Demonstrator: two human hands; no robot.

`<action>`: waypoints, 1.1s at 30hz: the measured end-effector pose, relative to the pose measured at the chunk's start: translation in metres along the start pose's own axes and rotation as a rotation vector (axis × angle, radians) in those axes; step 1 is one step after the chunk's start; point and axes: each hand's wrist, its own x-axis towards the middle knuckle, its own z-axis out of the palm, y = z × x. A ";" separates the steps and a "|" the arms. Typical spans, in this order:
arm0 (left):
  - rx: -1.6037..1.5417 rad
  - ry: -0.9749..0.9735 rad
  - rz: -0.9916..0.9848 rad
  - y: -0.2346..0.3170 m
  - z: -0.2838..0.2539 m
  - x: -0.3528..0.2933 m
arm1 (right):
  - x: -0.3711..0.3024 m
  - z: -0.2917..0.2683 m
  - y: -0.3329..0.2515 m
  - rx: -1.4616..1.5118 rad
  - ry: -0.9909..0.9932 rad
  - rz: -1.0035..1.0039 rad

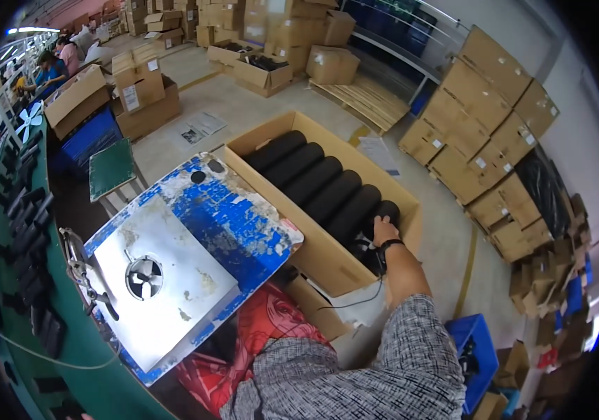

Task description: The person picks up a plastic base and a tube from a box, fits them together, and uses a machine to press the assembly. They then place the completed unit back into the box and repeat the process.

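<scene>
My right hand (385, 231) reaches into a long open cardboard box (327, 269). Its fingers curl over the end of a black foam-like cylinder (388, 208) at the right end of the row. Several similar black cylinders (324, 189) lie side by side in the box. A black band (391, 243) circles my right wrist, and a thin dark cable (355, 302) trails close by. What lies beneath my fingers is partly hidden. My left hand is not in view. Left of the box, a metal plate (194, 280) with a fan-shaped opening rests on a worn blue tabletop (226, 224).
A green conveyor (79, 350) with several dark parts runs along the left. A clamp-like metal fixture (82, 269) stands at the plate's edge. A green stool (112, 168) stands behind. Stacked cartons (478, 105) line the right; a blue bin (481, 350) sits at lower right.
</scene>
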 end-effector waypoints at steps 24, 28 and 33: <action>-0.510 -0.354 0.012 0.124 -0.024 -0.114 | 0.042 0.013 0.029 -0.058 0.159 -0.041; -0.595 -0.402 -0.016 0.133 -0.024 -0.116 | 0.027 -0.035 0.032 -0.140 0.206 -0.095; -0.953 -0.545 -0.021 0.138 -0.022 -0.121 | -0.046 -0.127 -0.053 0.583 0.424 -0.304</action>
